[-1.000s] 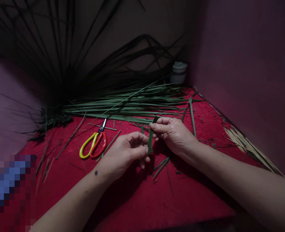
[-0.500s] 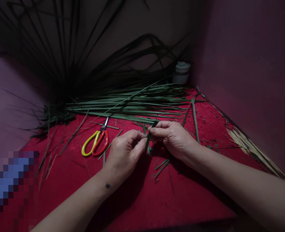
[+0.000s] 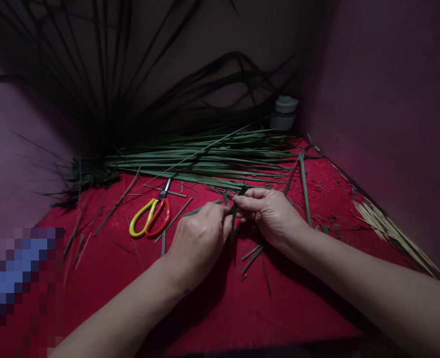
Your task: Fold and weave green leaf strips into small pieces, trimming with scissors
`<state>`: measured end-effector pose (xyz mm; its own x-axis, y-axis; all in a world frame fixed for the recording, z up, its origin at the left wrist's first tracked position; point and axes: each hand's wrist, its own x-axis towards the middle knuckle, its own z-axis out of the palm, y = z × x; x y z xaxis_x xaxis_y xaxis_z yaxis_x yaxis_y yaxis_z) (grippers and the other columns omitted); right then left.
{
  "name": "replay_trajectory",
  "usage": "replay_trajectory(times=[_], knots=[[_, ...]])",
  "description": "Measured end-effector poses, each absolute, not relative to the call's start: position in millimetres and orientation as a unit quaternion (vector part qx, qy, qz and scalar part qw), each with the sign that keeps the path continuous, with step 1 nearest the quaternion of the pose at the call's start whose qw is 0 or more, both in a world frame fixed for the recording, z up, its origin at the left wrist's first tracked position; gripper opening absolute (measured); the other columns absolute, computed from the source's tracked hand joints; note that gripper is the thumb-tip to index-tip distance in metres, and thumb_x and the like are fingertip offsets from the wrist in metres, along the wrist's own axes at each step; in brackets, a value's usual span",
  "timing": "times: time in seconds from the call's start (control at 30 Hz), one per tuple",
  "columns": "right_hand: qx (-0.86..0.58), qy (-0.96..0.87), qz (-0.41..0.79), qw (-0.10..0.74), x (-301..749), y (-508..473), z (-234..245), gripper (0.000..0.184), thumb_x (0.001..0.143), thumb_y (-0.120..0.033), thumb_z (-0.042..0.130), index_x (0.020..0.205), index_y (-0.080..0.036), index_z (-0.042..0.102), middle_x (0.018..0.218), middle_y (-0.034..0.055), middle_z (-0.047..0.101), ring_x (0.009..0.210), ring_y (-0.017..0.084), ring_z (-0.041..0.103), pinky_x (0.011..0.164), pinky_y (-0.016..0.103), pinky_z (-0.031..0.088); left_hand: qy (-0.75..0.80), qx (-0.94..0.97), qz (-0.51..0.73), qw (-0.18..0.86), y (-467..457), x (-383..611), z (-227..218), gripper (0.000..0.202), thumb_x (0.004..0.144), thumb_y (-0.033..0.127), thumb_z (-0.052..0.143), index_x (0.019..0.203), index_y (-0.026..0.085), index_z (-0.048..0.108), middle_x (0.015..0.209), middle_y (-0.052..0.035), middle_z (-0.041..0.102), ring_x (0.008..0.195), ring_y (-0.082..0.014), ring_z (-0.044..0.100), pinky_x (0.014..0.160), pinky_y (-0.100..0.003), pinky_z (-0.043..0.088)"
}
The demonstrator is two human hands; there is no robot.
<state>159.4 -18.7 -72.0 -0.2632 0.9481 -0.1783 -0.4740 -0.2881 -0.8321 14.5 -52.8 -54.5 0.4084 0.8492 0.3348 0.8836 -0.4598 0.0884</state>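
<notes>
Between my two hands is a small piece made of green leaf strips (image 3: 233,221), with short ends poking up and down. My right hand (image 3: 270,211) pinches its upper part between thumb and fingertips. My left hand (image 3: 203,238) is closed at the piece's left side, back of the hand turned up, with its fingertips on a strip. A length of green strip shows beyond the left knuckles. To the left of that hand lie scissors (image 3: 151,217) with one yellow and one red handle, blades pointing away.
A bundle of long green leaves (image 3: 205,156) lies across the back of the red table (image 3: 279,318). A white lidded container (image 3: 284,113) stands at the back right. Pale thin sticks (image 3: 384,223) lie along the right wall. Leaf scraps (image 3: 253,256) are scattered around.
My left hand has rolled over so its back faces up more, and the strip in it now shows beyond the knuckles. The right hand keeps its pinch. The view has shifted slightly.
</notes>
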Motion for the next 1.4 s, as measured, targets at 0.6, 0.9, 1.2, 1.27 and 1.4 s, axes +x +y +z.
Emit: replay_trajectory(times=[0.6, 0.9, 1.2, 1.27, 1.4], knots=[[-0.42, -0.333, 0.66, 0.526, 153, -26, -66, 0.018, 0.061, -0.021, 0.071, 0.061, -0.014, 0.054, 0.048, -0.0023, 0.056, 0.042, 0.008, 0.053, 0.041, 0.018, 0.042, -0.527, -0.828, -0.155, 0.116, -57, 17, -59, 0.016, 0.084, 0.02, 0.044, 0.08, 0.013, 0.059, 0.066, -0.0054, 0.063, 0.054, -0.0192, 0.061, 0.043, -0.026, 0.036], [-0.37, -0.316, 0.7, 0.523, 157, -20, -65, 0.022, 0.056, -0.022, 0.074, 0.059, -0.014, 0.054, 0.052, 0.0003, 0.061, 0.046, 0.012, 0.059, 0.046, 0.023, 0.05, -0.56, -0.747, -0.223, -0.28, -47, 17, -45, 0.024, 0.087, 0.025, 0.041, 0.071, 0.016, 0.057, 0.049, 0.0015, 0.06, 0.045, -0.0098, 0.056, 0.047, -0.019, 0.039], [-0.374, -0.274, 0.716, 0.522, 158, -20, -64, 0.018, 0.063, -0.012, 0.068, 0.06, -0.014, 0.051, 0.052, -0.0003, 0.059, 0.047, 0.013, 0.059, 0.047, 0.025, 0.052, -0.52, -0.832, -0.167, 0.095, -49, 15, -60, 0.018, 0.086, 0.024, 0.043, 0.077, 0.014, 0.055, 0.066, -0.0045, 0.061, 0.056, -0.0163, 0.059, 0.047, -0.024, 0.039], [-0.384, -0.254, 0.716, 0.525, 158, -20, -63, 0.017, 0.066, -0.008, 0.065, 0.061, -0.014, 0.05, 0.051, -0.0012, 0.057, 0.046, 0.011, 0.059, 0.048, 0.023, 0.052, -0.514, -0.833, -0.154, 0.14, -50, 16, -60, 0.017, 0.087, 0.021, 0.041, 0.08, 0.014, 0.055, 0.072, -0.0056, 0.06, 0.06, -0.0173, 0.06, 0.045, -0.024, 0.039], [-0.379, -0.223, 0.737, 0.513, 160, -18, -64, 0.017, 0.07, -0.005, 0.06, 0.063, -0.014, 0.049, 0.052, -0.0017, 0.057, 0.047, 0.011, 0.059, 0.049, 0.025, 0.054, -0.512, -0.83, -0.161, 0.155, -50, 18, -60, 0.012, 0.085, 0.019, 0.043, 0.084, 0.014, 0.054, 0.074, -0.0047, 0.058, 0.063, -0.0174, 0.061, 0.043, -0.024, 0.039]])
